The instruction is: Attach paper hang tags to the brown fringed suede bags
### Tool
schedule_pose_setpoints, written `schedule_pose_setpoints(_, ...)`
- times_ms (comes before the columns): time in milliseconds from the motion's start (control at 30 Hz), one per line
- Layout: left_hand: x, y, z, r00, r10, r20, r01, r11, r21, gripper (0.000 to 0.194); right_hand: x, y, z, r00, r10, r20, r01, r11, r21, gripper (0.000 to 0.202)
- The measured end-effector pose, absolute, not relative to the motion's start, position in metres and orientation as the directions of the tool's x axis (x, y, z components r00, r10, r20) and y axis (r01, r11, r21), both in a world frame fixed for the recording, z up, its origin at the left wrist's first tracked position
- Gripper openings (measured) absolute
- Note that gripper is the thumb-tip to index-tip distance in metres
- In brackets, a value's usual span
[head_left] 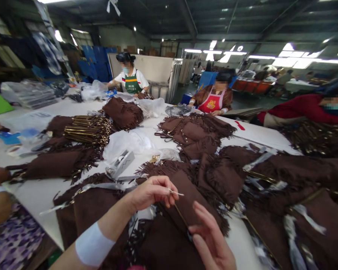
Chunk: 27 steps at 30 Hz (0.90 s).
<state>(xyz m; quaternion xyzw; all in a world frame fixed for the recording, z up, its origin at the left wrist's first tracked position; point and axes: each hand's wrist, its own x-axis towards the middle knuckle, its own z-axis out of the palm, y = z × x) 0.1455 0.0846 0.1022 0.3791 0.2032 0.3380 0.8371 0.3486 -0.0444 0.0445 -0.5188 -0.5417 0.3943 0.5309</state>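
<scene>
My left hand (154, 192) is raised over the brown fringed bags, its thumb and fingertips pinching a thin pale strand (177, 192). Lower and to the right, my right hand (211, 238) is beside the metal zipper of a brown bag (183, 191), thumb and forefinger close together near a small dark round piece (189, 235). Whether the fingers grip that piece is unclear. The bag lies beneath both hands, with its fringe toward the upper left and right.
A tape dispenser (123, 164) stands beyond my left hand. Gold-coloured chains and bars (87, 129) lie on brown bags at the left. Plastic bags (129, 142) and more brown bags (270, 168) cover the white table (256, 133). Several people are around it, one arm close at the left.
</scene>
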Motion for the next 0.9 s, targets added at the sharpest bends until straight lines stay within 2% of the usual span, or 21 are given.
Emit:
schedule_pose_setpoints(100, 0.168, 0.044, 0.104, 0.816, 0.569, -0.098, -0.332, 0.602, 0.726, 0.023, 0.328, -0.053, 0.073, 0.006, 1.0, 0.014, -0.195, 0.015, -0.981, 0.059)
schedule_pose_setpoints(200, 0.177, 0.016, 0.098, 0.827, 0.542, -0.147, -0.3, 0.647, 0.701, 0.024, 0.322, -0.07, 0.08, -0.084, 0.99, -0.117, -0.286, -0.136, -0.948, 0.065)
schedule_pose_setpoints(300, 0.178, -0.001, 0.094, 0.798, 0.575, -0.179, -0.301, 0.638, 0.709, 0.024, 0.329, -0.089, 0.077, -0.103, 0.973, -0.205, -0.219, -0.223, -0.95, 0.052)
schedule_pose_setpoints(400, 0.177, -0.012, 0.094, 0.791, 0.58, -0.195, -0.302, 0.647, 0.7, 0.029, 0.341, -0.101, 0.074, -0.047, 0.979, -0.197, -0.046, -0.199, -0.979, 0.035)
schedule_pose_setpoints(500, 0.177, -0.017, 0.092, 0.758, 0.614, -0.221, -0.314, 0.64, 0.701, 0.033, 0.351, -0.107, 0.071, 0.045, 0.985, -0.168, 0.131, -0.172, -0.976, 0.031)
schedule_pose_setpoints(600, 0.176, -0.018, 0.085, 0.7, 0.655, -0.284, -0.265, 0.608, 0.748, 0.035, 0.354, -0.11, 0.067, 0.09, 0.986, -0.138, 0.216, -0.155, -0.964, 0.031)
schedule_pose_setpoints(700, 0.176, -0.02, 0.079, 0.687, 0.647, -0.33, -0.202, 0.606, 0.769, 0.036, 0.351, -0.109, 0.064, 0.03, 0.988, -0.153, 0.209, -0.156, -0.965, 0.031)
schedule_pose_setpoints(800, 0.179, -0.023, 0.077, 0.71, 0.617, -0.34, -0.157, 0.61, 0.777, 0.036, 0.346, -0.108, 0.065, -0.115, 0.959, -0.26, 0.08, -0.252, -0.964, 0.035)
schedule_pose_setpoints(900, 0.181, -0.028, 0.073, 0.719, 0.593, -0.362, -0.087, 0.593, 0.8, 0.032, 0.344, -0.114, 0.062, -0.194, 0.94, -0.281, -0.019, -0.29, -0.957, 0.038)
